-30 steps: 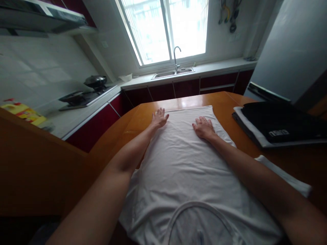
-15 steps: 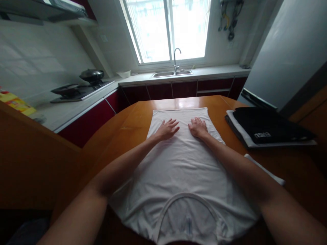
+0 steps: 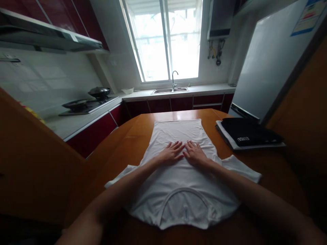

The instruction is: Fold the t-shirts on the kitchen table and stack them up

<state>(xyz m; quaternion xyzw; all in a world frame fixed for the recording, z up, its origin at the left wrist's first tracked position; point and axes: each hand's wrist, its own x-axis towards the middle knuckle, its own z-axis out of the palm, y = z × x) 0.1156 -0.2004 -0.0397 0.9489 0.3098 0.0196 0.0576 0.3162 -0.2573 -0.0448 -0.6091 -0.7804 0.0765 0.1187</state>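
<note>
A white T-shirt [image 3: 178,180] lies spread on the wooden table [image 3: 122,143], its neckline towards me and its hem at the far side. My left hand [image 3: 171,152] rests flat on the middle of the shirt, fingers spread. Beside it, my right hand [image 3: 195,153] also lies flat on the cloth with its fingers stretched out. The fingertips of both hands are close together. Small wrinkles run across the fabric around and below them. Both sleeves stick out to the sides, partly behind my forearms.
Folded clothes, black [image 3: 251,131] on top and white beneath, are stacked at the table's right. Beyond the table are a counter with a sink [image 3: 163,91], a stove with a wok [image 3: 99,92] at left, and a fridge [image 3: 265,61] at right.
Both hands have slid over the shirt towards me and closer together. My view has tilted up, showing more of the upper cabinets and the fridge.
</note>
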